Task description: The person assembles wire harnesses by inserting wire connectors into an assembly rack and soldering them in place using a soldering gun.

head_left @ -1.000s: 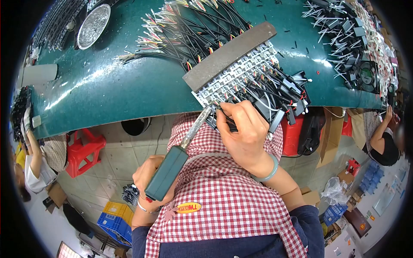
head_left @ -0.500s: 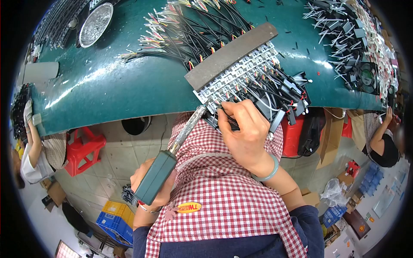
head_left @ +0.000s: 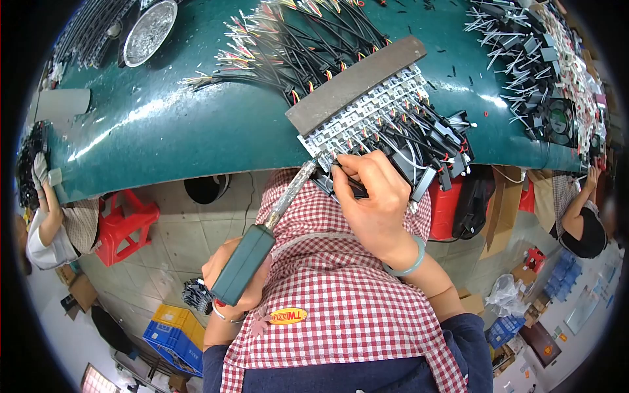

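While the left grip [head_left: 217,263] holds an iron [head_left: 244,265] — a badge [head_left: 288,316] (inverted) shows “TW”.

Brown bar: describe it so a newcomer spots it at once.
On the green table, find the white boards beyond the right hand. The brown bar slants along their far side, with black cables fanning out past it. Unlike the pale, notched boards beside it, it is one plain, solid strip.
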